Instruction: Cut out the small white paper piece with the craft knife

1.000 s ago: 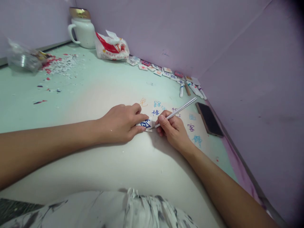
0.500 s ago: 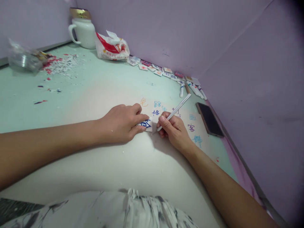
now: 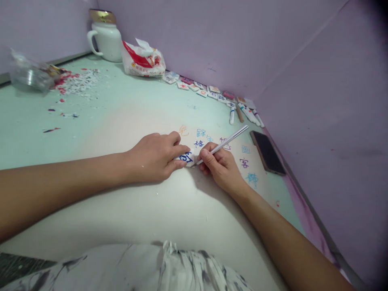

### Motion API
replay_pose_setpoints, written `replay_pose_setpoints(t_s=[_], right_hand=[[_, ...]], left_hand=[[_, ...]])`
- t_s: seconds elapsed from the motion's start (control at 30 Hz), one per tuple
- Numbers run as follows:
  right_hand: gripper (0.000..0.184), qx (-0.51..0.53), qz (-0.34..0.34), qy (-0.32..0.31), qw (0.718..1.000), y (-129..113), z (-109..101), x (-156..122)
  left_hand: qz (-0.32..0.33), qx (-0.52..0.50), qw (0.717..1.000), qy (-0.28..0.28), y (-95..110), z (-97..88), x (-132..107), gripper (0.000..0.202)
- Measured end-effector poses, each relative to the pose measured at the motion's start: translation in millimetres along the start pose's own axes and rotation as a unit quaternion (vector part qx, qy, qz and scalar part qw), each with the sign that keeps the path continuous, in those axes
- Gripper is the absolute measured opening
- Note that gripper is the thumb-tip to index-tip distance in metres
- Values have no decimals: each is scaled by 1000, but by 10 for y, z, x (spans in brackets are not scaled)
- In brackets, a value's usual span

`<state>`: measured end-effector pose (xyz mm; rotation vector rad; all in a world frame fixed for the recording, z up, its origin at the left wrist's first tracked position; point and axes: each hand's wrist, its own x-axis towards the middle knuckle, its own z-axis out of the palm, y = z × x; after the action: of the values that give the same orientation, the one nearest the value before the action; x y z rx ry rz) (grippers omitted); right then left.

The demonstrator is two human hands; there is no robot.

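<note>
Green table (image 3: pixel 127 109), left hand (image 3: pixel 156 157) pinning tile (image 3: pixel 186 157), right hand (image 3: pixel 220 163) likely scraping

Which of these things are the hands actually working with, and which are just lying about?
In use:
left hand pressing down the small white tile
right hand holding the thin white tool, tip at the tile

Lying about:
phone
white jug
snack bag
row of tiles by the wall
markers
paper scraps

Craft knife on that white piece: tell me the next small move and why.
Probably draw the craft knife a short way along the blue mark. Its tip sits at the edge of the small white piece, which the left hand pins flat on the table, while the right hand grips it like a pen.
</note>
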<state>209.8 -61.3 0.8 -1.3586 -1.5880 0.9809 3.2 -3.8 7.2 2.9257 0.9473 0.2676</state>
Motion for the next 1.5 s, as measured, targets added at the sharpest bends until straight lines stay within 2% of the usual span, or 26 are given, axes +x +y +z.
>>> replay_pose_setpoints(t_s=[0.3, 0.63, 0.9, 1.5], right_hand=[[51, 48, -8, 18, 999, -22, 6, 5], [53, 16, -2, 4, 1000, 17, -8, -6], [51, 57, -15, 28, 998, -22, 4, 11], [54, 37, 2, 7, 999, 10, -10, 16]], left_hand=[[-3, -1, 1000, -7, 1, 8, 6, 37], [0, 1, 1000, -2, -5, 7, 3, 37], [1, 3, 1000, 0, -7, 20, -1, 36], [23, -5, 1000, 4, -15, 24, -14, 37]])
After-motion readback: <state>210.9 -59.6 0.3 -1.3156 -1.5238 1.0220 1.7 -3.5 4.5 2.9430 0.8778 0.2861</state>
